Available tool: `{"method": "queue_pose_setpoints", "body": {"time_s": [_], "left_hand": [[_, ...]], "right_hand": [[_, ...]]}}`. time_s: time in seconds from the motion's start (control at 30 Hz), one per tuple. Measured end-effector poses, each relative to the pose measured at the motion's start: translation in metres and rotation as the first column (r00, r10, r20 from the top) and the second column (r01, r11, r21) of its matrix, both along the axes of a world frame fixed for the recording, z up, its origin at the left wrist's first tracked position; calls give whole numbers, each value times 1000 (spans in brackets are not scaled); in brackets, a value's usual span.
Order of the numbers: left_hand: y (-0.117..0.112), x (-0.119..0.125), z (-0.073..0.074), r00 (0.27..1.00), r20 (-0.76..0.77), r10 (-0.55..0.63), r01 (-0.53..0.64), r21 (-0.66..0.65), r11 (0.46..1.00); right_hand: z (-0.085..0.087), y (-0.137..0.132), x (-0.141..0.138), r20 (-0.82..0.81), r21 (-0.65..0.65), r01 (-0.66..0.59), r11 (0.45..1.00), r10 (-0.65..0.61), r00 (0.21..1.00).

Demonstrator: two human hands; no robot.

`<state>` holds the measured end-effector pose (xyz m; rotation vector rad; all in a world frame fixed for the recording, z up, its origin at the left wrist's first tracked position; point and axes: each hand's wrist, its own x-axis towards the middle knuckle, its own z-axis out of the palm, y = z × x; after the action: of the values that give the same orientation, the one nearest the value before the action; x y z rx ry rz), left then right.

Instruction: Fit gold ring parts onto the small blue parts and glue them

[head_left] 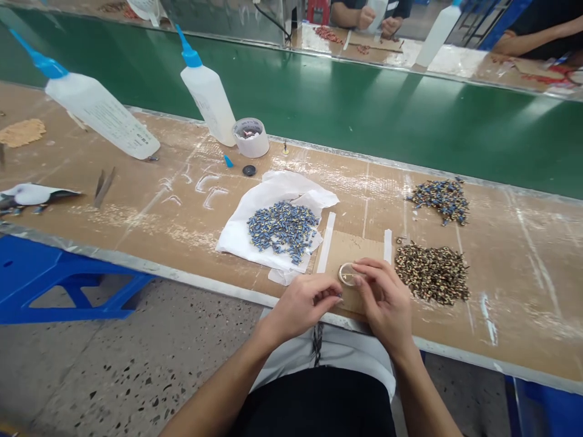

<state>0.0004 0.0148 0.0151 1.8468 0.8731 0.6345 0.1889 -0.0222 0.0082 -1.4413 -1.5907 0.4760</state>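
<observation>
My right hand (387, 300) curls its fingers round a small clear roll of tape (348, 274) that rests on a cardboard piece (350, 249) near the table's front edge. My left hand (303, 303) sits just left of the roll, fingers pinched together close to it; what they pinch is too small to make out. A heap of small blue parts (283, 227) lies on white paper (255, 206) to the left. To the right lies a heap of dark brown and cream parts (432, 273).
A second pile of blue parts (439, 199) lies farther back on the right. Two squeeze bottles with blue nozzles (102, 115) (207, 97), a white tape roll (250, 136), tweezers (104, 187) and a green conveyor belt (364, 103) are behind. Other people's hands (378, 18) work across the belt.
</observation>
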Motion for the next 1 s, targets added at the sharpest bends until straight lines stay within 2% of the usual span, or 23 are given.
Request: {"method": "queue_pose_setpoints", "body": {"time_s": [0.1,0.2,0.3,0.37,0.43,0.5,0.7,1.0], "left_hand": [[0,-2,0,1000,2,13,-13,-25,1000],[1,-5,-1,1000,4,28,-28,-59,998],[1,-6,-2,999,18,36,-35,-65,997],[0,-7,-2,999,26,42,-41,-60,997],[0,-7,-1,998,31,53,-51,-60,997],[-1,-8,-1,998,31,63,-61,-67,996],[-3,-10,-2,998,14,53,-52,-80,995],[-3,-11,-3,998,38,41,-40,-26,999]], "right_hand": [[4,4,24,73,23,63,998,-65,995],[13,17,77,222,6,226,974,-222,949],[25,38,125,381,-104,257,961,-200,903],[30,53,138,456,-185,165,969,-64,888],[32,65,138,513,-261,76,962,71,855],[28,72,130,556,-303,41,952,142,819],[12,83,124,592,-289,21,957,162,790],[12,95,118,550,-250,-56,967,190,814]]}}
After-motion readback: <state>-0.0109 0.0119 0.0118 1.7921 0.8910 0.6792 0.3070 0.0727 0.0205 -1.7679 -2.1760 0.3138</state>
